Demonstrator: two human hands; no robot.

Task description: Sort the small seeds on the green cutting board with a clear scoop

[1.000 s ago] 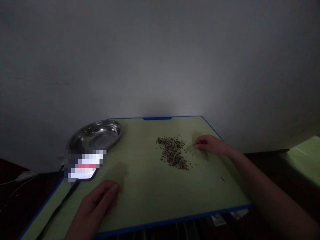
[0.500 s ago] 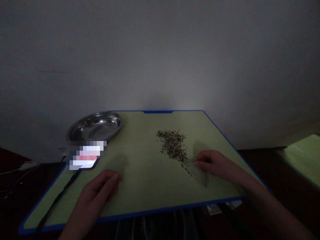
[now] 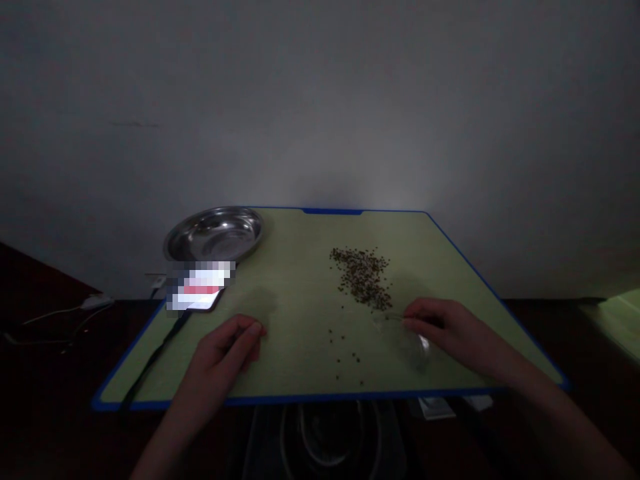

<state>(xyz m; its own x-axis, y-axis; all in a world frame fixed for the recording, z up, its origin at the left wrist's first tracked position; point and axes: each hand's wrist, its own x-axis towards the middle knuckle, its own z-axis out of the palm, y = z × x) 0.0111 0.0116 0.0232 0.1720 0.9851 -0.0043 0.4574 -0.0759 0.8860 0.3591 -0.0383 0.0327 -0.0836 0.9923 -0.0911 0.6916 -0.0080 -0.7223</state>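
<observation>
A pile of small dark beans or seeds (image 3: 365, 277) lies on the pale green tabletop (image 3: 295, 267), right of its middle. Loose grains are scattered in front of the pile, towards the near edge. My right hand (image 3: 440, 323) has thumb and fingers pinched on a thin, see-through piece that looks like a clear plastic bag (image 3: 417, 350). The bag hangs beside the near end of the pile, a few grains along its upper edge. To the left, my left hand (image 3: 235, 347) is closed with thumb against index finger, low over the table, and shows nothing in it.
A shiny steel basin (image 3: 215, 235) stands at the back left. In front of it is a lit phone (image 3: 205, 303), partly blurred out, with a black strap (image 3: 155, 357) running to the near edge. A dark round object (image 3: 327, 433) is below the table edge; a wall rises behind.
Several grains now lie scattered in front of the pile where bare tabletop showed. The bag in my right hand has shifted and changed shape. The whole view has tilted, moving things right and up.
</observation>
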